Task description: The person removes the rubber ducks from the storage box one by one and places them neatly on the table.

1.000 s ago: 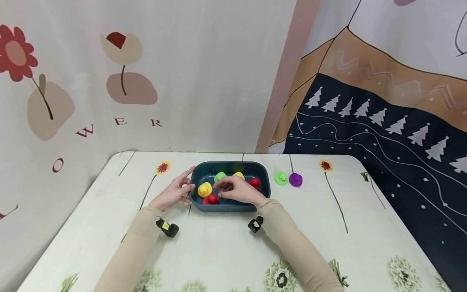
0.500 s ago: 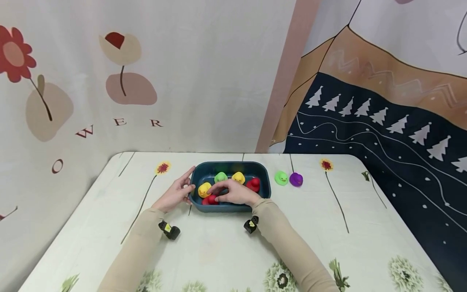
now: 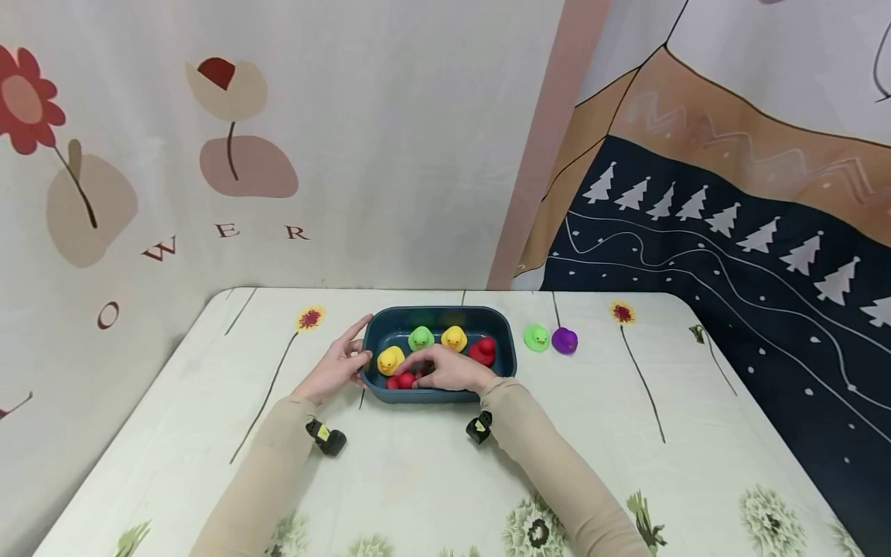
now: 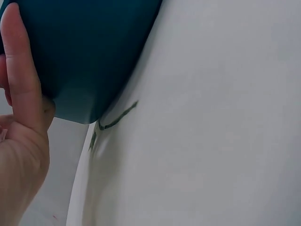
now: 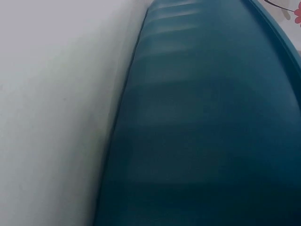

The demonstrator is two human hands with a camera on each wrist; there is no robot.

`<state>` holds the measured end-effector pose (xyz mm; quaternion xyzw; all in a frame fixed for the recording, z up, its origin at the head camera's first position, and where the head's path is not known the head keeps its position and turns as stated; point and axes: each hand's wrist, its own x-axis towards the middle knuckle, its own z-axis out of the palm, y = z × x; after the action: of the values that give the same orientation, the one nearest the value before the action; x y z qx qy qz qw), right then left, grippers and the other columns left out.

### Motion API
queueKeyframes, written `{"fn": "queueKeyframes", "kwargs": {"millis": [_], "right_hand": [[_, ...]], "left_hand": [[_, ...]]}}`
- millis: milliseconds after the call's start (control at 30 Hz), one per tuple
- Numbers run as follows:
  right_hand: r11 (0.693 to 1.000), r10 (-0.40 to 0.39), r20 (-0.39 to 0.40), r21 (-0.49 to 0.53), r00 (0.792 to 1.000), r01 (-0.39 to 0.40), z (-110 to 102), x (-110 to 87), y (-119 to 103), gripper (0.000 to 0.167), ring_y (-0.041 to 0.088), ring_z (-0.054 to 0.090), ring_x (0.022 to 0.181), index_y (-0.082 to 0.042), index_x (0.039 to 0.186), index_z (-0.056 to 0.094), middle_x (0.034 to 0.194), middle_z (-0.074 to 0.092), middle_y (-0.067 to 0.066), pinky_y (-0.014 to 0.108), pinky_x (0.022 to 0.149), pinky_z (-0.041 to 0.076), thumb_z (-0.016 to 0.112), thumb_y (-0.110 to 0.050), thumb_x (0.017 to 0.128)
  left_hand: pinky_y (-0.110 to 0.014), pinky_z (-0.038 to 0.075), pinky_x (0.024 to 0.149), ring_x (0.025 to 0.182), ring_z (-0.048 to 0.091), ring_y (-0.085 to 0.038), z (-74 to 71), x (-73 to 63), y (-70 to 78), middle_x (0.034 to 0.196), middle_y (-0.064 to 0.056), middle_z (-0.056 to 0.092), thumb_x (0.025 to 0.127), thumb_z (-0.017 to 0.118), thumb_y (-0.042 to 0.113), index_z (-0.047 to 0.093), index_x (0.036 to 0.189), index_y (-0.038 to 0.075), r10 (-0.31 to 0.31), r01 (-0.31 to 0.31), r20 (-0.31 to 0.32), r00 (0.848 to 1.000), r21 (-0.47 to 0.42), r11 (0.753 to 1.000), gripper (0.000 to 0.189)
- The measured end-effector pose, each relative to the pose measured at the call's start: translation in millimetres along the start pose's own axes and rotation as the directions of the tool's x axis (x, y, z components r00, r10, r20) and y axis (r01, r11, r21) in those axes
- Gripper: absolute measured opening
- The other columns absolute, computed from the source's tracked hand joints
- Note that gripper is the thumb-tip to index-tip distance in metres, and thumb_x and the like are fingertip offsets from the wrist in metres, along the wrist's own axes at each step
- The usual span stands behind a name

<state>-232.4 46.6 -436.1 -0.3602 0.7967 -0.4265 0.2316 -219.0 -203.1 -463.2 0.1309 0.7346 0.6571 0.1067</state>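
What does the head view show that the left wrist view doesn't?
Only the head view shows the right hand, the toy ducks inside the blue tray, and the green duck and purple duck beside it. Only the left wrist view gives a close look at the tray's outer wall. Both show the left hand touching the tray, and white tabletop.

The left forearm [image 3: 254, 468], sleeved, slants forward and inward to the left hand [image 3: 334, 370], which is in a holding pose: forefinger [image 3: 356, 329] stretched ahead, thumb [image 3: 358, 360] spread apart from it, the other fingers partly hidden. In the left wrist view one straight digit [image 4: 24, 84] rises from the palm side. The right forearm [image 3: 560, 476], also sleeved, angles inward; the right hand [image 3: 448, 369] arches with its back upward, its fingers bent down, and whether their tips pinch cannot be made out
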Motion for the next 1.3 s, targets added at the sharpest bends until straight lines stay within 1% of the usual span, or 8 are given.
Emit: {"fn": "queueKeyframes", "kwargs": {"millis": [233,400,500,600,700,867,1167,1300], "right_hand": [[1.000,-0.001,-0.081,0.007,0.997,0.001,-4,-6.4,-7,0.029,0.017,0.055,0.090,-0.009,0.118,0.068,0.105,0.061,0.000,0.025,0.077,0.052,0.066,-0.003,0.090],[1.000,-0.019,-0.127,0.019,0.992,0.022,-9,-14.9,-14,0.030,0.017,0.057,0.094,-0.010,0.119,0.068,0.110,0.061,0.000,0.024,0.081,0.052,0.067,-0.004,0.090],[0.999,-0.039,-0.140,0.030,0.989,0.044,-13,-21.6,-16,0.030,0.017,0.058,0.096,-0.009,0.119,0.068,0.113,0.062,0.002,0.025,0.083,0.053,0.067,-0.004,0.090],[0.998,-0.057,-0.153,0.027,0.987,0.061,-17,-28.7,-16,0.029,0.018,0.058,0.097,-0.009,0.118,0.068,0.114,0.062,0.003,0.027,0.083,0.053,0.068,-0.005,0.089],[0.997,-0.069,-0.169,0.007,0.983,0.071,-21,-35.4,-12,0.029,0.018,0.057,0.096,-0.009,0.118,0.068,0.114,0.061,0.002,0.028,0.083,0.053,0.069,-0.006,0.089],[0.998,-0.064,-0.195,-0.021,0.979,0.061,-26,-45.8,-6,0.029,0.018,0.058,0.094,-0.008,0.118,0.068,0.111,0.060,0.003,0.028,0.082,0.053,0.069,-0.008,0.089],[0.999,-0.012,-0.239,-0.037,0.971,0.003,-35,-57.7,-5,0.029,0.020,0.058,0.097,-0.011,0.117,0.069,0.112,0.061,0.003,0.029,0.083,0.053,0.069,-0.008,0.089],[0.999,-0.005,-0.252,-0.039,0.968,-0.005,-39,-64.0,-4,0.029,0.020,0.057,0.096,-0.010,0.118,0.069,0.109,0.062,0.003,0.030,0.081,0.053,0.069,-0.006,0.088]], "left_hand": [[-0.030,0.056,0.050,0.052,0.054,-0.014,2.5,-0.4,0.9,0.082,-0.011,0.045,0.094,0.047,-0.005,0.018,0.155,0.013,-0.002,0.002,-0.028,1.000,0.001,1.000,0.070],[-0.030,0.055,0.049,0.052,0.053,-0.013,2.7,0.1,1.5,0.082,-0.013,0.045,0.096,0.047,-0.004,0.018,0.155,0.013,-0.001,0.001,-0.031,1.000,0.006,1.000,0.069],[-0.030,0.055,0.049,0.052,0.053,-0.013,3.1,0.8,2.5,0.083,-0.015,0.045,0.097,0.046,-0.003,0.017,0.155,0.013,-0.005,0.005,-0.033,0.999,0.006,1.000,0.067],[-0.031,0.055,0.048,0.051,0.052,-0.013,3.2,1.5,3.3,0.084,-0.017,0.045,0.098,0.046,-0.003,0.017,0.155,0.013,-0.013,0.013,-0.039,0.999,0.007,1.000,0.067],[-0.032,0.056,0.048,0.051,0.051,-0.013,3.2,1.6,3.5,0.084,-0.016,0.045,0.098,0.046,-0.001,0.017,0.155,0.013,-0.017,0.018,-0.044,0.999,0.020,1.000,0.066],[-0.034,0.057,0.050,0.053,0.051,-0.013,3.8,1.0,3.4,0.083,-0.013,0.045,0.098,0.046,0.001,0.018,0.155,0.014,-0.031,0.033,-0.047,0.998,0.044,0.998,0.065],[-0.035,0.057,0.050,0.051,0.047,-0.011,4.7,0.7,5.8,0.084,-0.019,0.043,0.099,0.044,0.000,0.016,0.155,0.012,-0.030,0.033,-0.055,0.998,0.053,0.998,0.064],[-0.036,0.057,0.050,0.049,0.047,-0.011,5.4,-0.1,5.9,0.083,-0.019,0.043,0.099,0.044,0.000,0.016,0.155,0.013,-0.038,0.041,-0.054,0.998,0.055,0.998,0.064]]}}
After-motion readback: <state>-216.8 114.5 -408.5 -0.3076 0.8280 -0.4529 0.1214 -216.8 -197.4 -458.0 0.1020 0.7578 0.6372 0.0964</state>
